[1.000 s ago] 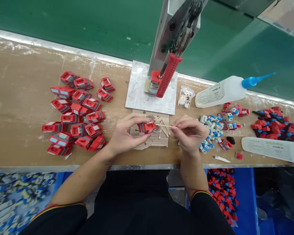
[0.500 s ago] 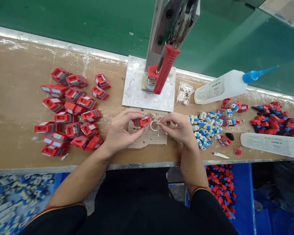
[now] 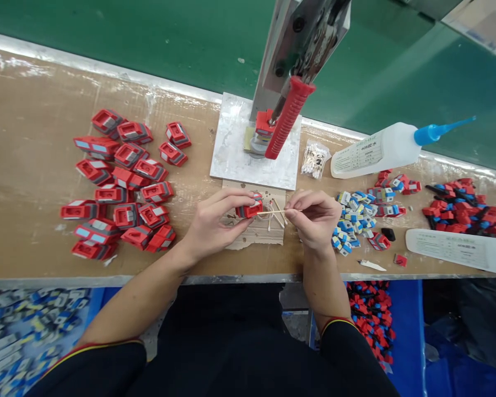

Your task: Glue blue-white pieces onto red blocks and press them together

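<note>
My left hand [image 3: 219, 223] is closed on a red and grey plastic toy part [image 3: 249, 207], gripped between thumb and fingers. My right hand [image 3: 317, 216] pinches a cotton swab [image 3: 273, 212], its tip reaching the red part's near side. Just under the swab, a small clear dish [image 3: 266, 221] sits on a stained piece of cardboard [image 3: 254, 237], with a couple more swabs lying by it. Behind the cardboard, a press with a red handle [image 3: 290, 117] stands on a metal plate [image 3: 231, 160], another red part beneath its plunger.
Many red parts [image 3: 128, 214] lie at left. A bag of swabs [image 3: 314, 159], a glue bottle [image 3: 376, 151], blue-white pieces [image 3: 353, 220], red-black pieces [image 3: 465, 207], a second bottle [image 3: 458, 248] and a blade [image 3: 372, 265] are at right. Blue bins [image 3: 409, 325] stand below the table edge.
My right hand has drawn back to the right and raised the swab from the dish to the red part. The view has shifted slightly; my left hand still holds the part.
</note>
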A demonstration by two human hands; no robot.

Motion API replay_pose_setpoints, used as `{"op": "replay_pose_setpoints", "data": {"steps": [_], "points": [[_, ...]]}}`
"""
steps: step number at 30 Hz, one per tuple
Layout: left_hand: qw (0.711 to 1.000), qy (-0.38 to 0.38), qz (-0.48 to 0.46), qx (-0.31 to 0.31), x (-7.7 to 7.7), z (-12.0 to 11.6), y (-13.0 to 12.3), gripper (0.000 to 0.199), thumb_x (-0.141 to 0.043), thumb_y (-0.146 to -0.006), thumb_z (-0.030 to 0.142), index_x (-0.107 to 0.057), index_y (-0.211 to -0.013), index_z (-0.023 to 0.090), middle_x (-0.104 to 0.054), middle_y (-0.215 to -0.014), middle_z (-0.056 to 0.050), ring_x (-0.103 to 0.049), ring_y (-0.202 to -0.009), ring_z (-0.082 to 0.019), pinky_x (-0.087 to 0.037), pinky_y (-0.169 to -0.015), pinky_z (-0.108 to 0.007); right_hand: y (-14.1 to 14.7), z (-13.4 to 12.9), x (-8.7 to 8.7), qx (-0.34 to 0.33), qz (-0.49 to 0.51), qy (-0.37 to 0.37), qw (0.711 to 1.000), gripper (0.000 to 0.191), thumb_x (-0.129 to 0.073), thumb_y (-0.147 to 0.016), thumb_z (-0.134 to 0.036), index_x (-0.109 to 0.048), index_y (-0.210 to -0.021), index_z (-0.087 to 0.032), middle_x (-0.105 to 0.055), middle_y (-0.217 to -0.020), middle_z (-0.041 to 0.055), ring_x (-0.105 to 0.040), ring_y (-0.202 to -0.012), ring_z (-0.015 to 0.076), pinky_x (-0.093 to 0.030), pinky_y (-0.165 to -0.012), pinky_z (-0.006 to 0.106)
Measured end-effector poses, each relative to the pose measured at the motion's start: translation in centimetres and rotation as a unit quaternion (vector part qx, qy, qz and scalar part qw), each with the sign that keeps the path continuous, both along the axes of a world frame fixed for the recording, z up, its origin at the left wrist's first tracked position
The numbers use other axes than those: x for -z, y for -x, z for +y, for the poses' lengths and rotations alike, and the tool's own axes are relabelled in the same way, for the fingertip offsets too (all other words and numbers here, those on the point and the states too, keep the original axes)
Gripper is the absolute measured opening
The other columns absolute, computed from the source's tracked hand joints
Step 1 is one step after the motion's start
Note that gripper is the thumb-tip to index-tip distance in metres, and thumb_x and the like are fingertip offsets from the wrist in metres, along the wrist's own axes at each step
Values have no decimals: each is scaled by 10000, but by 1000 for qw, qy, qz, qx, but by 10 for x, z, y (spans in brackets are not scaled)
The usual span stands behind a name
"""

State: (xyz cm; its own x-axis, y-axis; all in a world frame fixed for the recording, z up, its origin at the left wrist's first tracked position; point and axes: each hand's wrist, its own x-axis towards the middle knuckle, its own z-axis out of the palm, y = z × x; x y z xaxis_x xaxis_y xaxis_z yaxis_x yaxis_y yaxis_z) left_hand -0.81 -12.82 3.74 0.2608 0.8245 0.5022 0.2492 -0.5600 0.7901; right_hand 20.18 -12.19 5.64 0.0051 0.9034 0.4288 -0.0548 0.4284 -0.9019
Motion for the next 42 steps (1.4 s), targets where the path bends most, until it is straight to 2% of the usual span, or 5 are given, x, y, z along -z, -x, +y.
{"op": "replay_pose_setpoints", "data": {"steps": [14, 24, 31, 36, 42], "points": [[1000, 0, 3, -2, 0, -1, 1, 316, -785, -862, 64, -740, -1137, 211, -795, -1149, -63, -779, -1073, -195, -644, -973, -321, -4, 0, 0, 8, -75, 38, 996, 225, -889, -793, -306, -698, -695, -238, -751, -640, -3, -691, -580, 144, -544, -520, 275], [1000, -2, 25, -13, -3, -1, 4, 345, -752, -846, 52, -754, -1144, 227, -797, -1149, -53, -785, -1043, -194, -662, -947, -336, -11, -1, -1, 22, -111, 19, 993, 203, -852, -838, -335, -709, -720, -253, -742, -647, 7, -680, -591, 160, -515, -510, 309], [1000, 0, 8, -17, -4, 0, 3, 298, -763, -850, 61, -741, -1105, 215, -800, -1139, -53, -788, -1030, -186, -660, -941, -327, -28, 4, -7, 26, -69, -38, 997, 216, -874, -825, -299, -692, -717, -255, -708, -613, -21, -648, -538, 136, -503, -491, 282], [999, 2, 13, -35, -4, 1, 5, 258, -784, -859, 95, -735, -1084, 213, -800, -1129, -48, -787, -1023, -184, -656, -935, -319, -33, 5, -6, -71, -233, -10, 970, 142, -812, -860, -187, -712, -773, -238, -766, -714, -3, -679, -612, 130, -518, -562, 268], [998, 1, 29, -56, -3, 4, 8, 241, -781, -867, 124, -725, -1079, 224, -795, -1126, -41, -786, -1023, -190, -660, -925, -333, -29, 7, 0, -77, -358, 3, 931, 112, -741, -912, -194, -725, -806, -222, -757, -742, 8, -668, -652, 133, -510, -623, 267]]}}
